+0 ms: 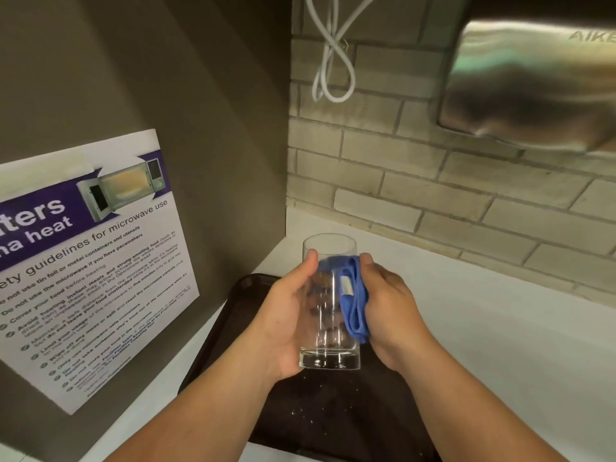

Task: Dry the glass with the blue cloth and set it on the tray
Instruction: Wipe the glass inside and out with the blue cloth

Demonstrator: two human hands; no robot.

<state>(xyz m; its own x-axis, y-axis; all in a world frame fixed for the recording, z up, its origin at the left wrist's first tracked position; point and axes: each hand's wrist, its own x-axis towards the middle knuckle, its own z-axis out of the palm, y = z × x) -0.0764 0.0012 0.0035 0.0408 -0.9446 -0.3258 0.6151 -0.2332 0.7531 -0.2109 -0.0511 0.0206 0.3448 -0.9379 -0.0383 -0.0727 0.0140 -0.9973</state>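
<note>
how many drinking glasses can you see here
1. A tall clear drinking glass, upright above the dark brown plastic tray, gripped by the left hand; the right hand presses a folded blue cloth against its side. None visible elsewhere.

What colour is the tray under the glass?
The tray is dark brown, almost black, speckled with pale droplets or crumbs; the head view shows it.

Tray [240, 315] bare below glass [328, 305]; panel [166, 95] close left.
</note>
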